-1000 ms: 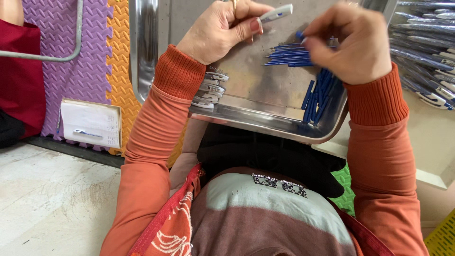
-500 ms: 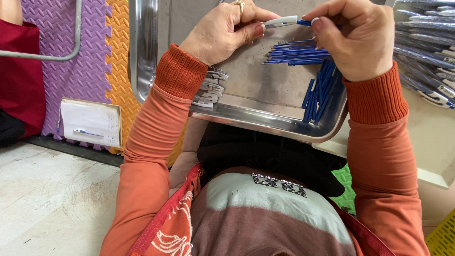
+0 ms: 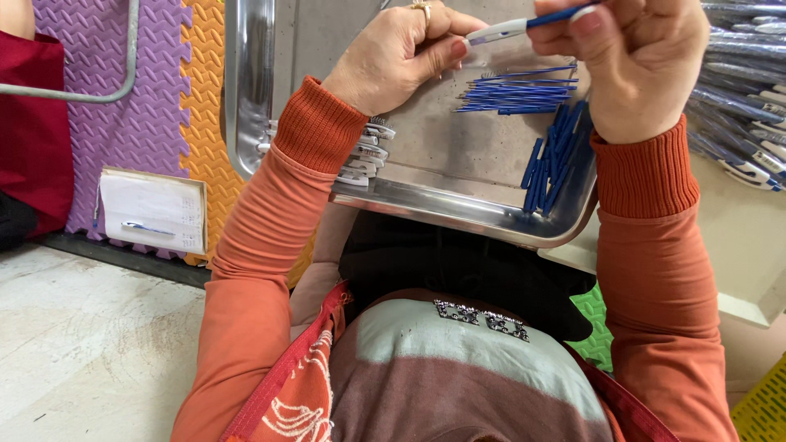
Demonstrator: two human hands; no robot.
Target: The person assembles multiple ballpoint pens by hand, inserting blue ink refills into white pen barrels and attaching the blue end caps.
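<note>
Both hands work over a steel tray (image 3: 458, 214) resting on the person's lap. The left hand (image 3: 393, 57), a ring on one finger, pinches the white end of a pen (image 3: 512, 28) between thumb and fingers, closed around it. The right hand (image 3: 634, 57) is curled shut on the pen's blue end, which runs up out of the top of the view, so how much of it the hand covers cannot be told. The pen lies nearly level between the two hands, above the tray's far part. On the tray floor below it sits a loose bundle of thin blue refills (image 3: 516, 92), and just right of these a heap of blue barrels (image 3: 553, 160) leans toward the tray's near right corner. White clips (image 3: 364, 155) are stacked by the left wrist, partly hidden under the orange sleeve. More pens (image 3: 741, 106) are piled to the right, outside the tray. A notepad (image 3: 151, 211) leans against purple and orange foam mats (image 3: 106, 123) on the left.
</note>
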